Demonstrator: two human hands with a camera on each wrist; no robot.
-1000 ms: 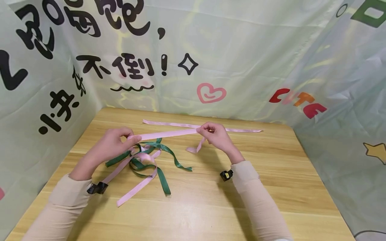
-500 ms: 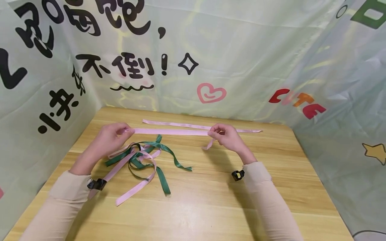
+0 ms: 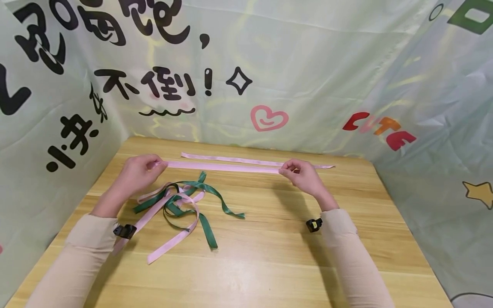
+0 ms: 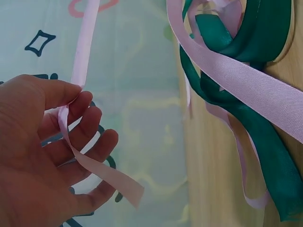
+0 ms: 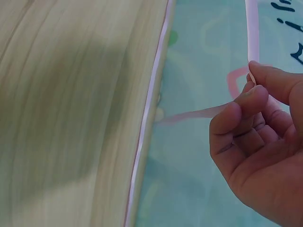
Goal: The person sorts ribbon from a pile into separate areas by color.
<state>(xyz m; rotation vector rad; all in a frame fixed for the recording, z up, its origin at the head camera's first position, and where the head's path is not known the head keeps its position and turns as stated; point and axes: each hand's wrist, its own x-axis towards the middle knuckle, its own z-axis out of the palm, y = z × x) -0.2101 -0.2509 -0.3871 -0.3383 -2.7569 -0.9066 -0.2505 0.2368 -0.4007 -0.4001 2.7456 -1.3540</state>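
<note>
A pink ribbon [image 3: 223,167] is stretched taut between the two hands, above the table. The left hand [image 3: 138,173] pinches it near one end between thumb and index finger; in the left wrist view a short tail [image 4: 106,172] hangs across the other fingers. Toward the ribbon's other end, the right hand [image 3: 304,176] pinches it with thumb and fingertips, and a loose end [image 5: 194,115] sticks out in the right wrist view. Just behind, another pink ribbon [image 3: 231,160] lies straight along the table's back, partly covered by the right hand.
On the wooden table [image 3: 269,265], green ribbons [image 3: 209,231] and pink ribbons [image 3: 169,248] lie in a loose tangle in front of the left hand. Printed cloth [image 3: 308,72] hangs behind the table and at its sides.
The right hand has moved to the right along the ribbon, and the stretched length between the hands has grown. The left hand has moved slightly up and left. The tangle stays in place.
</note>
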